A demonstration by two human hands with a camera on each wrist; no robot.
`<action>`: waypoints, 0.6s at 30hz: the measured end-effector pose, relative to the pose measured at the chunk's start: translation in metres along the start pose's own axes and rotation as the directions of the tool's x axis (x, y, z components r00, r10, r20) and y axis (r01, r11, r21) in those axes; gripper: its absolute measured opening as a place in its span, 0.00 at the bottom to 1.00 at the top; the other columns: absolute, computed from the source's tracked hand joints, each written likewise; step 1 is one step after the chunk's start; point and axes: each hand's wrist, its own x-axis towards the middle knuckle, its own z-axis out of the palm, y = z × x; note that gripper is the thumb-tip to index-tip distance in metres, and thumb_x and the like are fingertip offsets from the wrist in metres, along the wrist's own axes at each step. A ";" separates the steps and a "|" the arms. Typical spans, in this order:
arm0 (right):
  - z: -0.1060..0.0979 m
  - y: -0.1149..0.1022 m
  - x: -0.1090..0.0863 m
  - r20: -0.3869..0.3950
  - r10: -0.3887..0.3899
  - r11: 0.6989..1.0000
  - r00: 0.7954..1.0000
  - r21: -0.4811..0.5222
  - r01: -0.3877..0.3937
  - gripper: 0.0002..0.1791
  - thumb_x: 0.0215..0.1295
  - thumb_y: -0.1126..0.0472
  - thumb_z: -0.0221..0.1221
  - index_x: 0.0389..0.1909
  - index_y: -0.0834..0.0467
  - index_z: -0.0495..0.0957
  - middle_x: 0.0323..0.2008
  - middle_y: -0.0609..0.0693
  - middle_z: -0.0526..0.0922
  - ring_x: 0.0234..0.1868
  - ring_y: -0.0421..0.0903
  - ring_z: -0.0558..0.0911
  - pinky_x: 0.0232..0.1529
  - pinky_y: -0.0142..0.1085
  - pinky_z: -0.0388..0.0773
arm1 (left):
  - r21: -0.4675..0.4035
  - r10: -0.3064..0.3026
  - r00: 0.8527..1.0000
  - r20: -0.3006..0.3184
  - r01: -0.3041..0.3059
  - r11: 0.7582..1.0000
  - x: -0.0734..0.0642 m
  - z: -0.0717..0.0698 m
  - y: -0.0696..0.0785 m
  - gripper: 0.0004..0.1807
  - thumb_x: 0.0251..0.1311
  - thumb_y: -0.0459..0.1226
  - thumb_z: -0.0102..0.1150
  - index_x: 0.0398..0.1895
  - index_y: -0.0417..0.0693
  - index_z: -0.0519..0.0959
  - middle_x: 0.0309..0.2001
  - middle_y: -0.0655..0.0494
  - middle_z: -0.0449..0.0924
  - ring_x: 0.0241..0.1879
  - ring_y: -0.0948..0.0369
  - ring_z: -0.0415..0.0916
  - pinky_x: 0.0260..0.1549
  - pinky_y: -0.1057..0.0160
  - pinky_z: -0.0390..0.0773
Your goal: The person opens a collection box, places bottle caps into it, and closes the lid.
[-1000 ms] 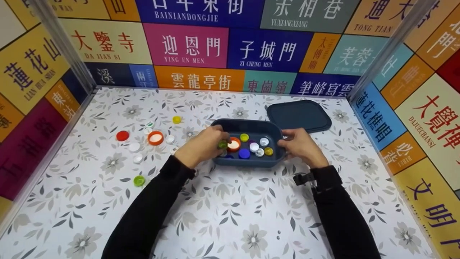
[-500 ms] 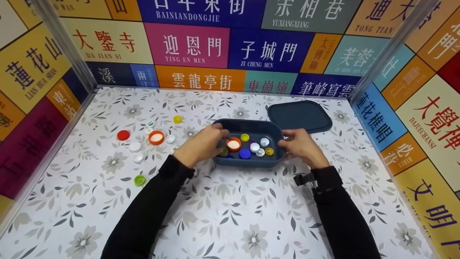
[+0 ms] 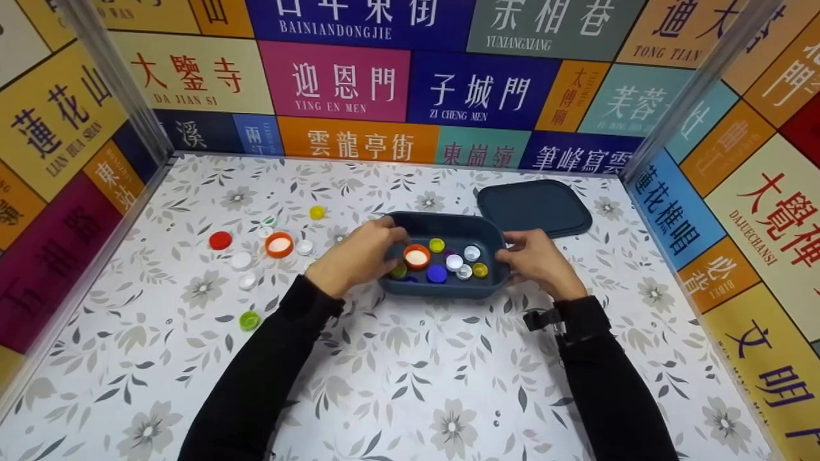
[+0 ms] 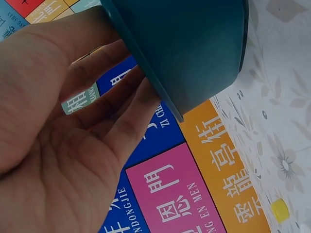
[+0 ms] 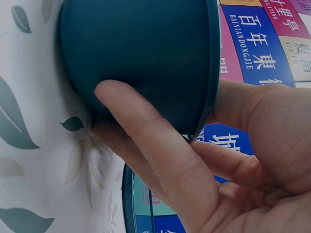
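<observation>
A dark blue-grey plastic box (image 3: 442, 291) holds several bottle caps, among them an orange-rimmed cap (image 3: 416, 257), a blue cap (image 3: 437, 274) and white and yellow ones. My left hand (image 3: 359, 253) reaches over its left end, thumb and fingers apart inside the rim. Beside the thumb lies an olive-green cap (image 3: 398, 269) in the box. In the left wrist view the fingertips are hidden behind the box wall (image 4: 189, 53). My right hand (image 3: 538, 259) grips the right end, thumb at the rim and fingers (image 5: 146, 131) against the outer wall.
A dark lid (image 3: 535, 206) lies behind the box on the right. Left of the box are a red cap (image 3: 220, 241), an orange cap (image 3: 278, 244), a yellow cap (image 3: 316, 212), a green cap (image 3: 249, 321) and several white ones. Printed panels surround the table.
The green cap that was in my left hand's fingers now lies at the left end of the box. My left fingers have come apart. The right hand stays in place.
</observation>
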 end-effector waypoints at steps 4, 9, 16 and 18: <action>0.000 0.000 0.000 -0.007 0.004 1.000 1.000 -0.006 -0.004 0.36 0.80 0.68 0.63 0.87 0.64 0.72 0.63 0.74 0.91 0.36 0.47 0.97 0.32 0.37 0.95 | -0.022 -0.023 1.000 -0.014 0.022 1.000 -0.002 -0.004 -0.002 0.20 0.74 0.32 0.78 0.66 0.41 0.89 0.63 0.38 0.86 0.64 0.42 0.89 0.68 0.45 0.91; 0.001 0.001 0.001 -0.006 0.011 1.000 1.000 -0.007 -0.011 0.36 0.80 0.67 0.63 0.87 0.63 0.73 0.60 0.72 0.92 0.35 0.47 0.97 0.32 0.38 0.94 | -0.024 -0.062 0.997 -0.053 0.061 0.998 -0.008 -0.014 -0.012 0.22 0.75 0.35 0.78 0.69 0.43 0.89 0.64 0.39 0.85 0.64 0.43 0.87 0.70 0.45 0.90; 0.000 0.000 0.000 -0.004 0.015 1.000 1.000 -0.003 -0.015 0.35 0.82 0.66 0.64 0.86 0.64 0.73 0.55 0.70 0.94 0.35 0.47 0.96 0.33 0.40 0.95 | -0.029 -0.140 0.986 -0.086 0.138 0.990 -0.019 -0.032 -0.033 0.24 0.76 0.38 0.77 0.72 0.44 0.88 0.66 0.38 0.85 0.63 0.41 0.87 0.72 0.42 0.88; 0.000 0.001 -0.001 -0.002 0.019 1.000 1.000 0.003 -0.019 0.35 0.83 0.66 0.64 0.87 0.64 0.72 0.55 0.69 0.95 0.35 0.47 0.96 0.33 0.40 0.95 | -0.030 -0.165 0.982 -0.092 0.163 0.986 -0.024 -0.036 -0.040 0.24 0.76 0.39 0.77 0.72 0.44 0.87 0.66 0.38 0.85 0.64 0.40 0.86 0.72 0.40 0.87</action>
